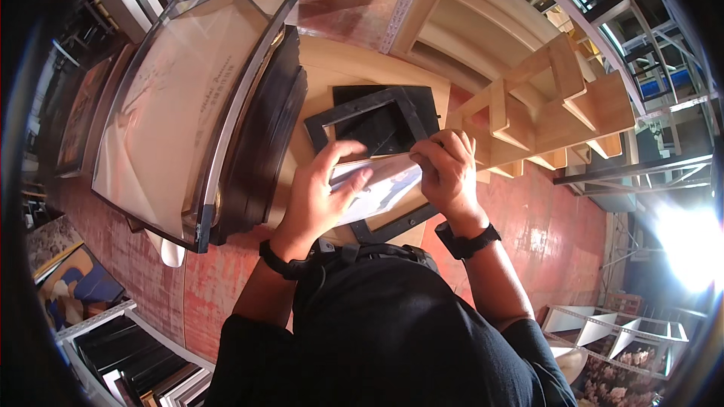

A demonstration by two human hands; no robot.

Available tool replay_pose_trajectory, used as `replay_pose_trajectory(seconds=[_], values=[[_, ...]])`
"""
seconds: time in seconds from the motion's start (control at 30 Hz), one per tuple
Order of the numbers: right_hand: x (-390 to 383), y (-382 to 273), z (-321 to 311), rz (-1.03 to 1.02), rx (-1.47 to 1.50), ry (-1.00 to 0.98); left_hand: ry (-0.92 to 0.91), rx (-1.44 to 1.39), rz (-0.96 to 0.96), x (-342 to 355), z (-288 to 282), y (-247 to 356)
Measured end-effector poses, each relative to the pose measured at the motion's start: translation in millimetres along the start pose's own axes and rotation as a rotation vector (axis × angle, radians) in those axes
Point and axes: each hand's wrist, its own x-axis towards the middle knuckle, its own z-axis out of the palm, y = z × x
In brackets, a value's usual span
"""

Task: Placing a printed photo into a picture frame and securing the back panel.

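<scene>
My right hand [451,173] pinches the upper right corner of a thin picture sheet [386,194], pale with grey-blue patches. At the sheet's left side is my left hand [320,188], its thumb and index finger apart and slightly blurred; the thumb lies over the sheet's face. Its other fingers are partly hidden. Just beyond the hands, a black picture frame [413,114] lies askew over a flat black panel [426,98]. Below the sheet, part of another black frame [400,224] shows near my body. All rest on a light wooden tabletop [332,58].
Large dark-framed pictures [181,105] lean in a stack at the left of the tabletop. A wooden shelf unit [543,105] stands at the right. A rack of frames [143,362] is at lower left, a white divided rack [618,335] at lower right. A bright lamp [688,245] glares at right.
</scene>
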Motion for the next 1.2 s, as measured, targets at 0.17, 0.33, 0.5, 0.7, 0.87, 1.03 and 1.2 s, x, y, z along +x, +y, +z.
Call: replay_pose_trajectory(seconds=[0.17, 0.33, 0.5, 0.7, 0.87, 1.03, 1.2], values=[[0, -1, -6, 0.016, -0.027, 0.003, -0.028, -0.054, -0.059, 6, 2, 6], [0, -14, -25, 0.041, 0.074, -0.024, -0.001, -0.025, 0.009, 6, -3, 9], [0, -25, -68, 0.217, 0.315, 0.073, 0.022, -0.064, 0.074, 15, -15, 32], [1, -40, -104, 0.247, 0.411, 0.155, 0.031, -0.069, 0.189, 26, -27, 56], [-2, -48, -116, 0.212, 0.668, 0.120, 0.044, -0.063, 0.278, 30, -25, 65], [5, -63, -117, 0.304, 0.960, 0.125, 0.018, -0.116, 0.279, 31, -28, 78], [11, -78, -124, 0.316, 1.028, 0.054, 0.036, -0.110, 0.363, 34, -33, 85]])
